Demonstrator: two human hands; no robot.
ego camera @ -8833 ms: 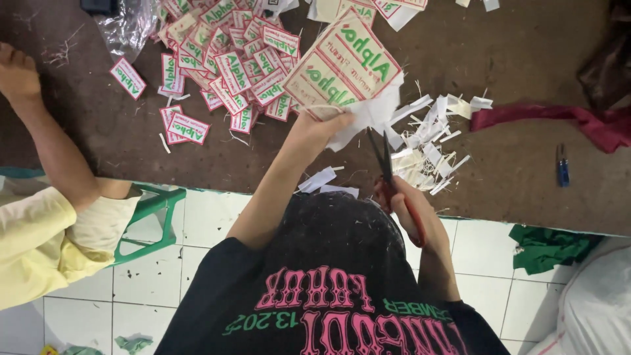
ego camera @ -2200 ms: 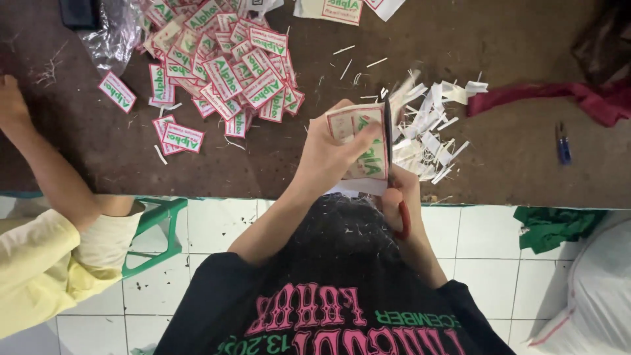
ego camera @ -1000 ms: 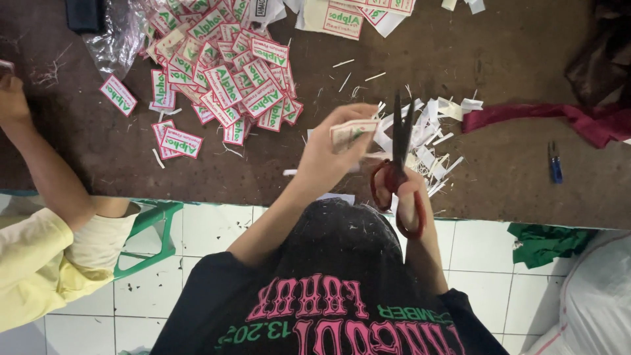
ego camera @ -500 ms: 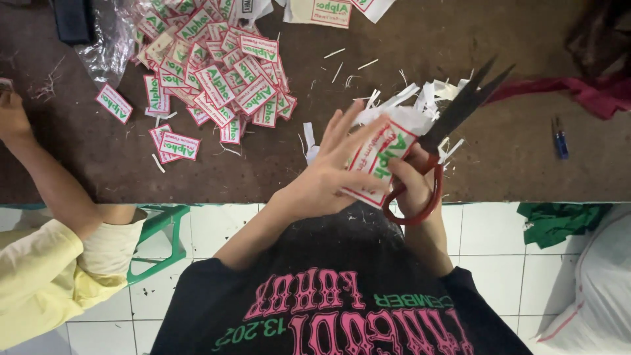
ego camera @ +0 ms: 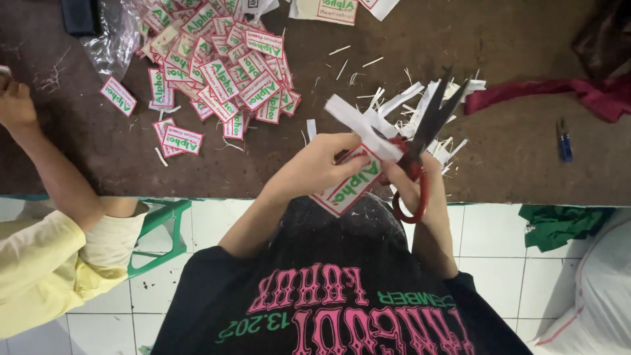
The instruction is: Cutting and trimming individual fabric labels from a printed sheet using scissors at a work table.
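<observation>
Red-handled scissors point(ego camera: 420, 154): held in the right hand point(ego camera: 411, 187), fingers passed through the red loops; dark blades parted and pointed up and away over the table, a white strip point(ego camera: 360, 125) lying across them.
Label point(ego camera: 348, 187): white card with red border and green print, pinched at its near end by the left hand point(ego camera: 315, 167); held above the table's near edge, just beside the scissors' pivot.
Left hand: closed on the label, thumb and fingers curled round it.
Right hand: closed round the scissor handles, touching the label's right side.
Offcuts point(ego camera: 420, 105): loose heap of white paper strips, seen on the table just beyond the blades.
Cut labels point(ego camera: 217, 72): pile of like cards spread at upper left, a few strays nearer the edge.
Table point(ego camera: 513, 164): brown, worn surface.
Red cloth point(ego camera: 565, 95): crumpled band laid at upper right.
Blue tool point(ego camera: 564, 139): small item, kind not to be told, right of the offcuts.
Other person's hand point(ego camera: 16, 105): rested on the table at far left, yellow sleeve point(ego camera: 39, 263) below.
Green stool point(ego camera: 161, 233): partly seen on the white tile floor point(ego camera: 499, 236).
</observation>
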